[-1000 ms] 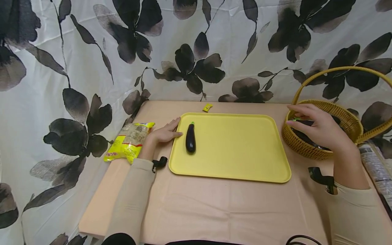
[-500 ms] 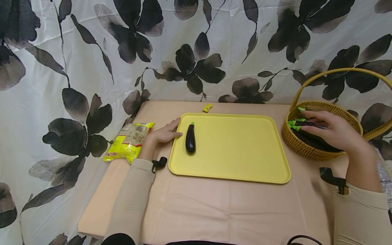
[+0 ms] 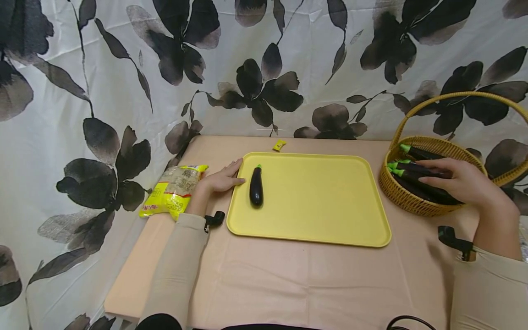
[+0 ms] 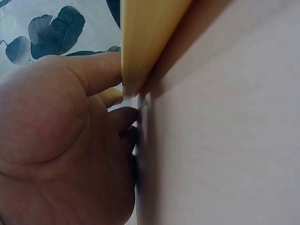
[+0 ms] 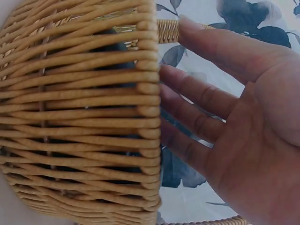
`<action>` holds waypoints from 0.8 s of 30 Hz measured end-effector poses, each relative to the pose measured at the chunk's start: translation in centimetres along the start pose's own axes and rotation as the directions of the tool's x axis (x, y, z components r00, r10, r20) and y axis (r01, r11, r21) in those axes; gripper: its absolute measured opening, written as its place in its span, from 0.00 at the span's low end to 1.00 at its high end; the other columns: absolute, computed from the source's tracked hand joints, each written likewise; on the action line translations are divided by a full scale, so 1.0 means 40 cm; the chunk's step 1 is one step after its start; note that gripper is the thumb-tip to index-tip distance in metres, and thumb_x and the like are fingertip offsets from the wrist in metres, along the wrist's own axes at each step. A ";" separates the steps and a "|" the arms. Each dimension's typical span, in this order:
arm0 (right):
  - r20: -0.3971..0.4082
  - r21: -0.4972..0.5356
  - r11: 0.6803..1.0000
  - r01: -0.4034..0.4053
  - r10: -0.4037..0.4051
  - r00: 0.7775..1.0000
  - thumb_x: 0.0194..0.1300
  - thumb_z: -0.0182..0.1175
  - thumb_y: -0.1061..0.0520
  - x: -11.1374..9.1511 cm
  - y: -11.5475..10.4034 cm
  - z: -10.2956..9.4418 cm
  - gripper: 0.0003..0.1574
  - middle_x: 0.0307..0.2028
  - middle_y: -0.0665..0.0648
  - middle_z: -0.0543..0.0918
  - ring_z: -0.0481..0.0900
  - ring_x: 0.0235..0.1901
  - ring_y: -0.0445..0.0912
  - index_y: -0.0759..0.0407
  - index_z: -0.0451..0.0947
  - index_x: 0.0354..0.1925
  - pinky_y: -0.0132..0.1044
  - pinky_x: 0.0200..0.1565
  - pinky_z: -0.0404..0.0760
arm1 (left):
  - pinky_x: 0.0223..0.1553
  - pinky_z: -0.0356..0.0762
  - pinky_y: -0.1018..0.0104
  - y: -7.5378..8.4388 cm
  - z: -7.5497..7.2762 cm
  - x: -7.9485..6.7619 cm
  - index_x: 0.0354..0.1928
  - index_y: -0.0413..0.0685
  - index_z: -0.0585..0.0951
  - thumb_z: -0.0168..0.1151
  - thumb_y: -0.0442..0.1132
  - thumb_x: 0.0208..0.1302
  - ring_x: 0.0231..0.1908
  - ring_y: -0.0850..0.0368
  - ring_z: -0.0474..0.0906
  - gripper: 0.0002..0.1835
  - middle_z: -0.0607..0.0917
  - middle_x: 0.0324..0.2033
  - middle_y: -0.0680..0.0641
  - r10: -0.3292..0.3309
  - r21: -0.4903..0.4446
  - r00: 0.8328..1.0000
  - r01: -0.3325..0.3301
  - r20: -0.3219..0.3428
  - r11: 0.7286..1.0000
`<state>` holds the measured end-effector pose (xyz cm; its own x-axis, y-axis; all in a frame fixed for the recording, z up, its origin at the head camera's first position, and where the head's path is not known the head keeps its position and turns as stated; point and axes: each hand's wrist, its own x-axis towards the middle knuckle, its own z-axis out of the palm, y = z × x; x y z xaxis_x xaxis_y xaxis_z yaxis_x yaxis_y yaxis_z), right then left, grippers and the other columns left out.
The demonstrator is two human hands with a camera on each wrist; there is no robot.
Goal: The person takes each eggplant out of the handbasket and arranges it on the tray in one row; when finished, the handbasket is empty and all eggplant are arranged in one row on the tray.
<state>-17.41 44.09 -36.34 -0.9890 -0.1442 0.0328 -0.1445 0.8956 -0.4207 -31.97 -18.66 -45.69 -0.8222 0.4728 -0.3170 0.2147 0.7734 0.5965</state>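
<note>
Looking down from the head view, your right hand (image 3: 466, 185) reaches into the wicker basket (image 3: 402, 199), fingers loosely spread over the eggplants (image 3: 416, 173) piled there. Your left hand (image 3: 220, 179) lies flat on the desk (image 3: 297, 284), fingers straight against the yellow tray (image 3: 321, 201), where one eggplant (image 3: 256, 186) lies. At the left wrist, fingertips (image 4: 110, 70) touch the tray's edge. At the right wrist, straight fingers (image 5: 201, 93) pass over the basket's rim.

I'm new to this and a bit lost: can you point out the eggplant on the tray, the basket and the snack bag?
eggplant (image 3: 256, 188), head view, middle of its dark body.
basket (image 3: 406, 200), head view, front woven wall.
snack bag (image 3: 173, 190), head view, middle of the wrapper.
</note>
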 end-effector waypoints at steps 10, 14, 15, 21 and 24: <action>0.065 -0.031 0.999 -0.035 0.037 0.997 0.74 0.66 0.49 0.003 0.019 0.006 0.36 0.56 0.78 0.79 0.78 0.53 0.70 0.65 0.73 0.71 0.41 0.38 0.79 | 0.83 0.28 0.48 -0.006 0.000 0.006 0.85 0.57 0.36 0.50 0.57 0.79 0.83 0.52 0.26 0.46 0.36 0.84 0.51 0.000 -0.003 1.000 0.000 0.003 1.000; 0.064 -0.043 0.999 -0.028 0.031 0.997 0.73 0.67 0.50 0.002 0.025 0.008 0.33 0.55 0.78 0.80 0.78 0.50 0.68 0.65 0.76 0.69 0.45 0.39 0.78 | 0.83 0.27 0.50 -0.006 0.000 0.004 0.85 0.56 0.36 0.50 0.57 0.79 0.83 0.52 0.26 0.46 0.36 0.84 0.51 0.006 0.000 1.000 -0.006 0.000 1.000; 0.068 -0.044 0.999 -0.026 0.029 0.997 0.73 0.66 0.51 0.001 0.027 0.009 0.32 0.56 0.78 0.79 0.77 0.51 0.69 0.65 0.76 0.68 0.50 0.41 0.79 | 0.83 0.27 0.50 -0.006 -0.001 0.004 0.85 0.57 0.36 0.50 0.57 0.79 0.83 0.52 0.26 0.46 0.36 0.84 0.51 0.006 0.000 1.000 -0.006 0.000 1.000; 0.105 -0.032 0.999 -0.032 0.036 0.994 0.72 0.66 0.59 0.002 0.039 0.014 0.28 0.64 0.82 0.71 0.66 0.62 0.77 0.65 0.78 0.66 0.77 0.57 0.69 | 0.83 0.27 0.49 0.002 -0.004 0.000 0.85 0.56 0.36 0.51 0.56 0.79 0.83 0.52 0.26 0.46 0.36 0.84 0.51 0.007 -0.020 1.000 -0.007 0.007 1.000; 0.111 -0.041 0.999 -0.032 0.036 0.993 0.70 0.66 0.62 0.004 0.040 0.016 0.27 0.64 0.82 0.71 0.64 0.64 0.79 0.65 0.78 0.66 0.79 0.59 0.67 | 0.83 0.28 0.48 -0.001 -0.005 0.003 0.85 0.56 0.36 0.51 0.56 0.79 0.83 0.51 0.26 0.46 0.36 0.84 0.50 0.010 -0.015 1.000 -0.010 0.005 1.000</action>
<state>-17.78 45.23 -37.59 -0.9840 -0.1576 -0.0835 -0.1142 0.9161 -0.3843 -32.17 -18.71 -45.61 -0.8171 0.4831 -0.3147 0.2151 0.7618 0.6110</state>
